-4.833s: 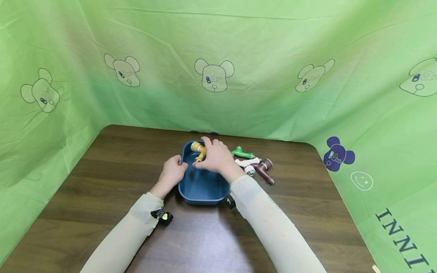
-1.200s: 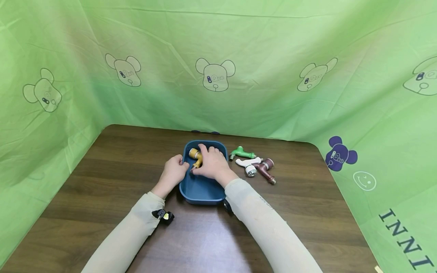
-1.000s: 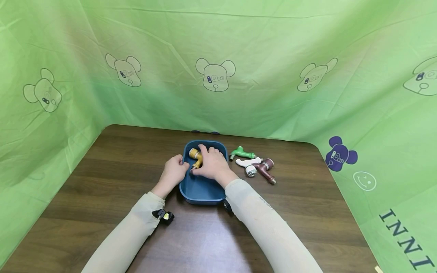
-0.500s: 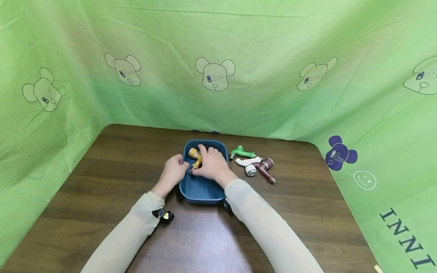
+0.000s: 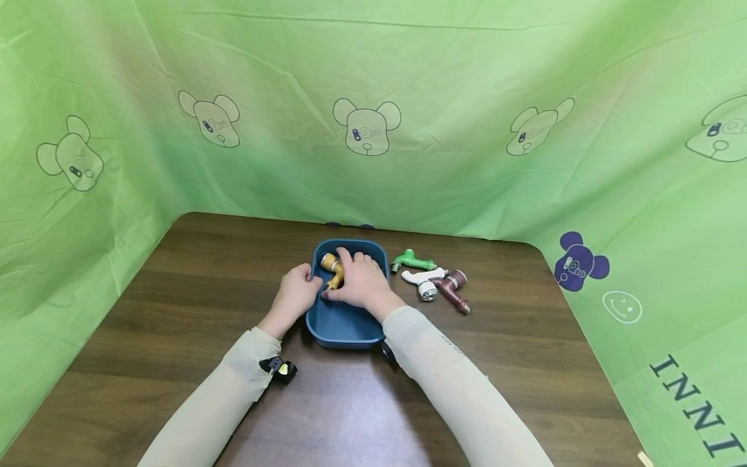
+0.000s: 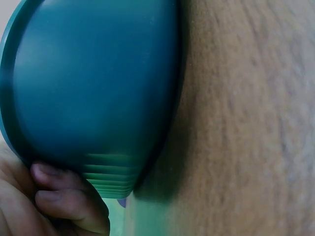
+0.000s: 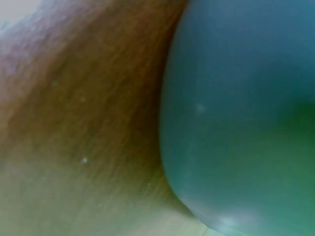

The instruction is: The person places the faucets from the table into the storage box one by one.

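Note:
A blue plastic basin (image 5: 344, 344) stands on the wooden table. My left hand (image 5: 296, 293) grips its left rim; in the left wrist view the fingers (image 6: 69, 204) curl against the outside of the basin (image 6: 93, 83). Inside the basin, toward its far half, my right hand (image 5: 363, 280) holds a yellow tap (image 5: 331, 262), thumb at the near end and index finger along the far side. The hand covers part of the tap. Only the basin's outer wall (image 7: 231, 123) and the table show in the right wrist view, with the hand out of sight.
To the right of the basin lie a green tap (image 5: 413, 260), a white tap (image 5: 424, 284) and a brown tap (image 5: 452, 290), the last two touching. Green printed cloth (image 5: 362, 188) hangs behind the table (image 5: 233, 259) and along both sides.
Since the earliest frame, my right hand has lowered the yellow tap from rim height down into the basin. Over the last second both hands have stayed nearly still.

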Demonstrator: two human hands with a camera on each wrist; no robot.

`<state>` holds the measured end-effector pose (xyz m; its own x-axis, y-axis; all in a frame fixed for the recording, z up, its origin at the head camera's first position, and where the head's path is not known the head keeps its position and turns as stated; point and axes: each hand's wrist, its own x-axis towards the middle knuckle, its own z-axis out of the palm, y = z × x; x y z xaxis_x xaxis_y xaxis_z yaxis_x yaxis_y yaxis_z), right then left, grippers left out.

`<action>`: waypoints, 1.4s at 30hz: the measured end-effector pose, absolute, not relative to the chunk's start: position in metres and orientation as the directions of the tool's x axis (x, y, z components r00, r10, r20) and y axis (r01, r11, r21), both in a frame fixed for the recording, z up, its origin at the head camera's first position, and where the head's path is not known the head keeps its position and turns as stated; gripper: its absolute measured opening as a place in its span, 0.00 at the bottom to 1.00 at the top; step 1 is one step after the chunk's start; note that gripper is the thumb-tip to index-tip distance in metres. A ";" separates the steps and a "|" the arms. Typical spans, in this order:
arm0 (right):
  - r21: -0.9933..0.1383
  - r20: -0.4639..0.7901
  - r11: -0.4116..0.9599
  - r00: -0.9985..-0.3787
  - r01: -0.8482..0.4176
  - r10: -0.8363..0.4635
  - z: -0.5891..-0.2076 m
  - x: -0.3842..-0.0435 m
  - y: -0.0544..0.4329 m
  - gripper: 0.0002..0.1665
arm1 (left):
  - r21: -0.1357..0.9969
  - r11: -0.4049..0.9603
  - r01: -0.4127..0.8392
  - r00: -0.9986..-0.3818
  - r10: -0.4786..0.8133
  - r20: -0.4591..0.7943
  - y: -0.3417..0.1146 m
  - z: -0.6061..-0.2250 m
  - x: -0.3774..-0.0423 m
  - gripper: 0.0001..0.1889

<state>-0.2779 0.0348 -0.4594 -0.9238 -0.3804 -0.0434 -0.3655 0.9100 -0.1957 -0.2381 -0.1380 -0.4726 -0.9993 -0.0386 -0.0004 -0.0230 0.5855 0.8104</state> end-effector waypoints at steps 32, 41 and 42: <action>-0.171 -0.054 0.910 -0.918 -0.379 -0.393 -0.460 -0.276 0.033 0.67 | 0.813 0.581 -0.037 -0.999 -0.043 -0.014 -0.138 -0.469 -0.235 0.13; -0.168 -0.041 0.903 -0.913 -0.395 -0.407 -0.462 -0.276 0.034 0.68 | 0.815 0.579 -0.037 -0.999 -0.042 -0.016 -0.138 -0.468 -0.235 0.13; -0.169 -0.040 0.903 -0.912 -0.396 -0.407 -0.462 -0.276 0.034 0.69 | 0.815 0.578 -0.038 -0.999 -0.042 -0.017 -0.138 -0.468 -0.235 0.13</action>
<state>-0.2762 0.0337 -0.4621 -0.9124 -0.4073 -0.0402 -0.3955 0.9028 -0.1691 -0.2350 -0.1375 -0.4676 -0.9990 -0.0421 -0.0172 -0.0384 0.5778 0.8153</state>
